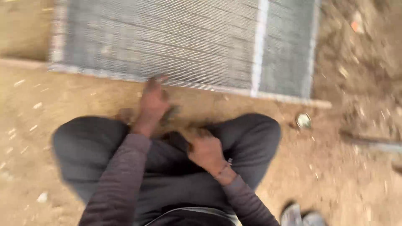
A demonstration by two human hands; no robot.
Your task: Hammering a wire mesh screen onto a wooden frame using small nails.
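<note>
Bare, dusty earth scattered with pale chips and bits of litter fills the view, and on it lies a large flat panel of fine grey ribbed metal (167, 37) with pale strips crossing it and a light frame along its near edge. A person sits cross-legged on the ground just short of that edge, dark trousers and long striped sleeves filling the lower middle of the blurred frame. The left hand (153, 100) stretches forward, its fingers (155, 80) pointing away from the body and lying on or right at the panel's near rim; they look extended rather than curled, though the blur hides whether they pinch anything. The right hand (205, 148) sits nearer the body, over the lap between the knees, fingers bent inward as if closed, and I cannot tell whether they grip something. A thin bangle (224, 167) circles that wrist. A small round pale object (303, 120) lies on the dirt well to the right of both hands. As a judgement, the work seems to be at the edge of the panel, with the left fingers feeling or steadying the rim; any careful handling there would call for a firm hold on the frame.
</note>
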